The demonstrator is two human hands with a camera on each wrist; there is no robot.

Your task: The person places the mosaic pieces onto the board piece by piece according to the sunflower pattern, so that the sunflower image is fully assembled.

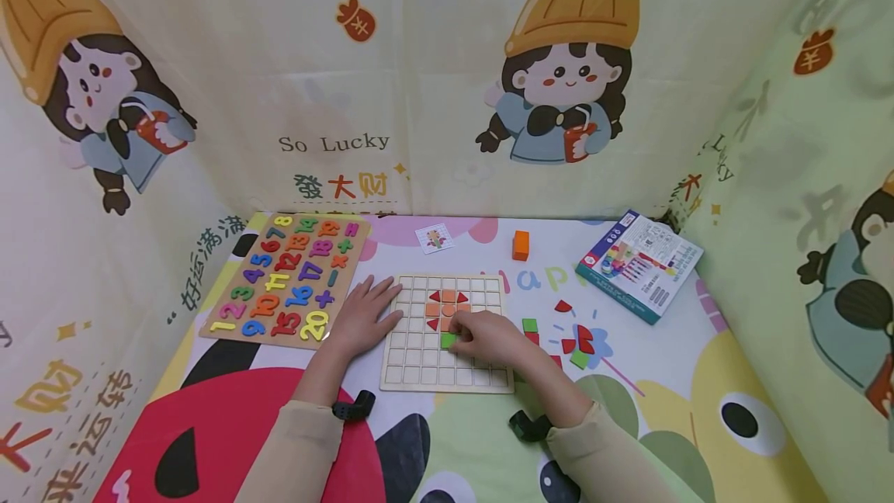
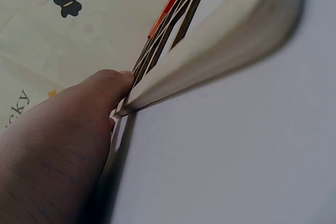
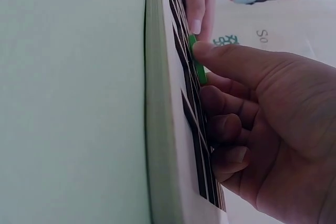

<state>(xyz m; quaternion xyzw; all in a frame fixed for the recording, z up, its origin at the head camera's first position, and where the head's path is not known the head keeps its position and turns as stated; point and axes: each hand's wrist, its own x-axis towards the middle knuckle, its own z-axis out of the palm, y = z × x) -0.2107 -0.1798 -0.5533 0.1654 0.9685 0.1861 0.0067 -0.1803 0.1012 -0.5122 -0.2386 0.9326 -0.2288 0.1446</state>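
A square wooden grid board [image 1: 405,373] lies on the printed cloth. Near its middle are orange tiles [image 1: 448,296] in a cross, with red quarter-round pieces [image 1: 433,324] at its corners. My right hand [image 1: 492,340] pinches a green square tile [image 1: 448,341] just below the cross. The right wrist view shows thumb and finger on the green tile [image 3: 200,71] at the board's surface, the other fingers curled. My left hand [image 1: 362,318] rests flat along the board's left edge, fingers extended. In the left wrist view its thumb touches the board's frame [image 2: 210,56].
Left of the board is a number puzzle board [image 1: 279,278]. Loose red pieces [image 1: 585,340] and green tiles [image 1: 579,359] lie to the right. Behind them are a small pattern card [image 1: 434,238], an orange block [image 1: 521,245] and a box [image 1: 639,266]. Printed curtains surround the table.
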